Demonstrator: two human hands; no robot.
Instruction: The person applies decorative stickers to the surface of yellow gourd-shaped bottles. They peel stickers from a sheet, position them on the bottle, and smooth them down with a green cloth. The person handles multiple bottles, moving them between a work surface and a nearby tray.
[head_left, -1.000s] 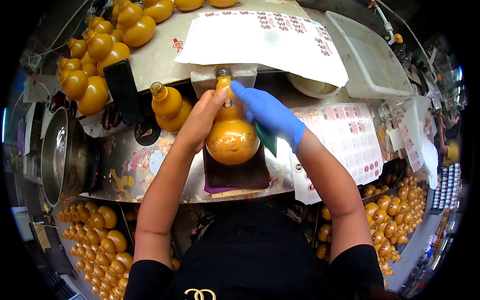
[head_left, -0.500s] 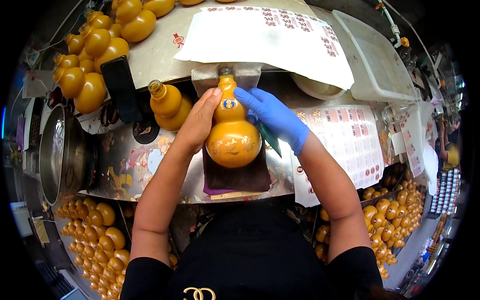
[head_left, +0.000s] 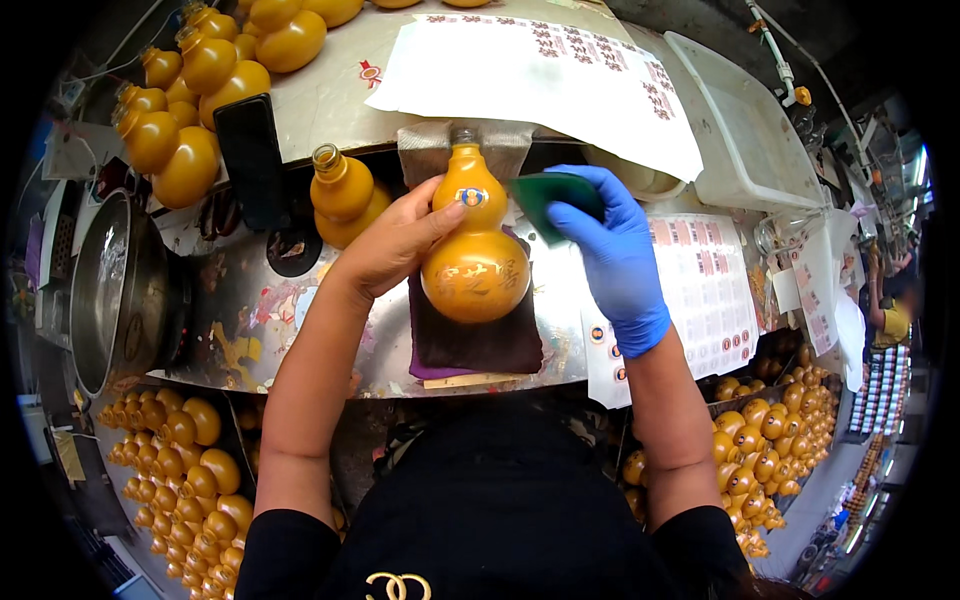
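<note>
A glossy yellow-brown gourd-shaped bottle point(head_left: 474, 275) lies on a dark folded cloth point(head_left: 480, 345), its glass neck pointing away from me onto a grey cloth pad point(head_left: 420, 152). On its upper bulb is a small round blue-and-white decal; faint gold characters mark the lower bulb. My bare left hand point(head_left: 405, 232) grips the bottle's waist and upper bulb from the left, thumb on top near the decal. Just right of the bottle, my blue-gloved right hand point(head_left: 610, 245) pinches a dark green flat scraper point(head_left: 560, 200), apart from the bottle.
Another gourd bottle point(head_left: 345, 195) stands left, beside a black phone point(head_left: 250, 160). Decal sheets lie to the right point(head_left: 700, 290) and at the back point(head_left: 530, 70). A metal pan point(head_left: 105, 290) stands far left, a white plastic tub point(head_left: 740, 120) back right. Many gourd bottles point(head_left: 205, 480) fill both sides below.
My right hand has left the bottle's upper bulb and moved right, raising the green scraper into plain view. My left hand still holds the bottle, its thumb now lower, beside the decal.
</note>
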